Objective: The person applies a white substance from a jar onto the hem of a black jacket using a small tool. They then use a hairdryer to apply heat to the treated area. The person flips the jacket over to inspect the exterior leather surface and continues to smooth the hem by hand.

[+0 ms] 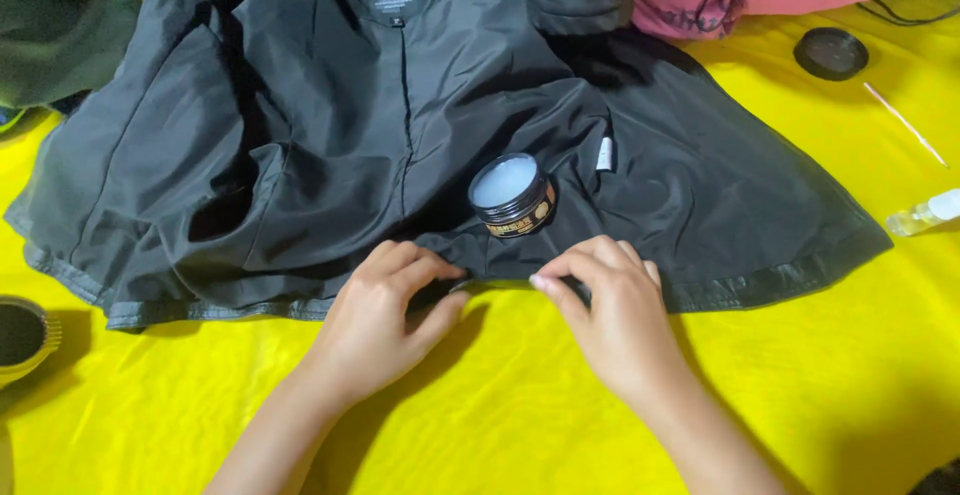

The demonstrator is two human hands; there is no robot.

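On the yellow cloth [500, 405], seen from the head camera, a black jacket [300, 125] lies spread out, lining up. At its lower hem, the left hand [385, 320] and right hand [610, 320] each pinch the edge with curled fingers, close together. At twelve o'clock from the hands, an open jar [511, 195] of pale cream sits on the jacket. Its black lid [831, 53] lies at two o'clock, a small clear bottle [925, 213] at three.

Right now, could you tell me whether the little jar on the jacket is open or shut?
Open: the jar shows pale cream inside, with no lid on it.
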